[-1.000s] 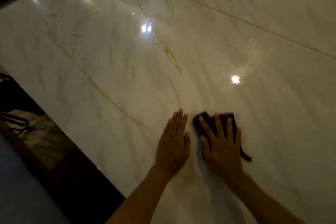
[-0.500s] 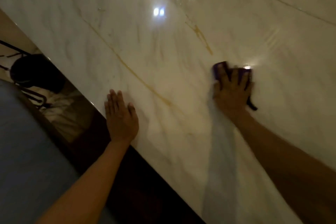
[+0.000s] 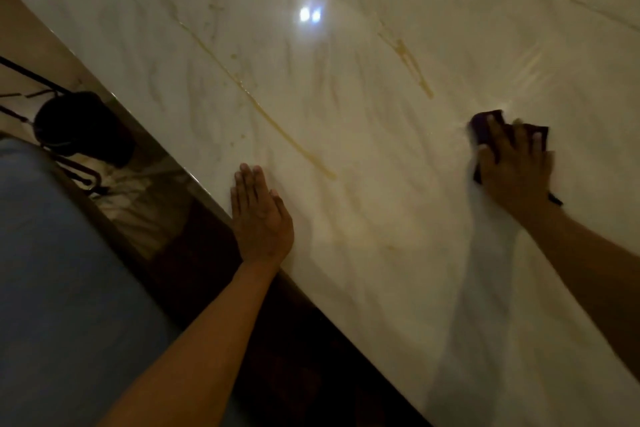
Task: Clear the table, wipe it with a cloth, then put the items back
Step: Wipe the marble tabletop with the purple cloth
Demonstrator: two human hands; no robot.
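- Two hands lie on the table (image 3: 381, 253), a pale, glossy marble-look top whose near edge runs on a diagonal from upper left to lower right.
- Left hand (image 3: 261, 218): flat, palm down, fingers straight and held together, resting on the top right at the near edge. It holds nothing; judged to be bracing the body.
- Right hand (image 3: 516, 170): farther in and well apart from the left, fingers spread and pressed flat onto the cloth (image 3: 485, 126).
- Cloth: dark, bunched, lying under the right palm and fingers, with its free margin showing beyond the fingertips and a thin corner trailing near the wrist. It lies on the table, right of centre.
- Key relation: the long streak (image 3: 287, 133), yellowish, lies to the left of the cloth, between the two hands, with its long axis on a diagonal roughly parallel to the near edge. The left hand is nearer to its lower end, but the cloth is under the right.
- Short streak (image 3: 414, 71): a second yellowish mark, beyond the cloth and slightly to its left, nearer to the right hand than the long one.
- Judgement: wiping is under way and unfinished. No items show on the top, so clearing appears done; putting back is not yet begun.
- Far zone: droplets (image 3: 214, 7) speckle the surface, beside two bright reflected lights (image 3: 310, 15).
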